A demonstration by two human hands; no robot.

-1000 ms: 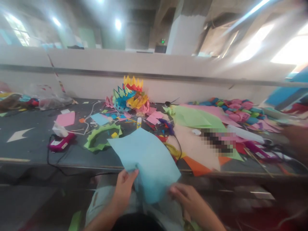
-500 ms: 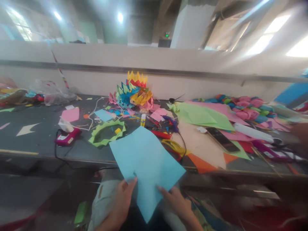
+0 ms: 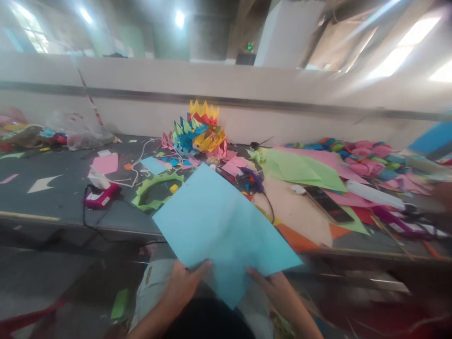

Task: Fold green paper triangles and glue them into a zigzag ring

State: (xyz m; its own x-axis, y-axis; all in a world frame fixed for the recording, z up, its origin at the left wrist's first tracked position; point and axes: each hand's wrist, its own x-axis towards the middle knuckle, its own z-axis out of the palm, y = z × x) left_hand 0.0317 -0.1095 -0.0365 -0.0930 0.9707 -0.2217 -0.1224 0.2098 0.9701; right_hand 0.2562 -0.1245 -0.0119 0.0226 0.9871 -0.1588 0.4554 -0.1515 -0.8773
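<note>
A sheet of light blue paper (image 3: 215,221) is held up in front of me above my lap, one corner pointing away towards the table. My left hand (image 3: 185,282) pinches its lower left edge, thumb on top. On the lower right edge, my right hand (image 3: 273,287) grips the sheet the same way, fingers hidden underneath. Between the two hands the paper bends slightly. Past its upper left edge lies a green zigzag paper ring (image 3: 155,193) on the table. A purple glue gun (image 3: 252,179) lies beyond its right edge.
Colourful paper crowns (image 3: 201,129) are piled at the back of the dark table (image 3: 63,197). To the right lie green sheets (image 3: 300,167), a phone (image 3: 328,205) and a heap of braided coloured material (image 3: 367,157). A magenta device with a cord (image 3: 102,195) sits on the left.
The blue sheet has turned and spread wider, its right corner moving further right and its far edge now covering the glue stick. Both hands still hold it, the right one further right.
</note>
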